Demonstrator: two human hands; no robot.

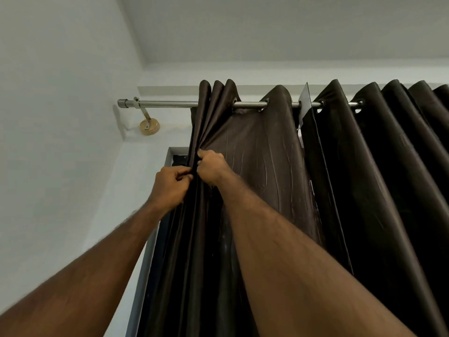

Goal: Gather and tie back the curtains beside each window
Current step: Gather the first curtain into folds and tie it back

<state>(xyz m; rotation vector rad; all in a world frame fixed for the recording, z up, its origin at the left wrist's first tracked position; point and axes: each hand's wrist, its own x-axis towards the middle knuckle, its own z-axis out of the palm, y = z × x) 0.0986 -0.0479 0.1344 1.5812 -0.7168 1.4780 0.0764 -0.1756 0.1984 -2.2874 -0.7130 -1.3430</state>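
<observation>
A dark brown left curtain (262, 147) hangs by eyelets from a metal rod (170, 103). Its left edge is bunched into tight folds. My left hand (170, 186) pinches those folds from the left, fingers curled round the fabric. Just above and to the right, my right hand (212, 166) grips the same bunch in a fist. A second dark curtain (388, 166) hangs in deep pleats to the right on the same rod.
The rod ends at a bracket with a round wooden base (149, 127) on the white wall. A strip of the window frame (173, 154) shows left of the gathered folds. A white tag (305, 98) sticks up between the two curtains.
</observation>
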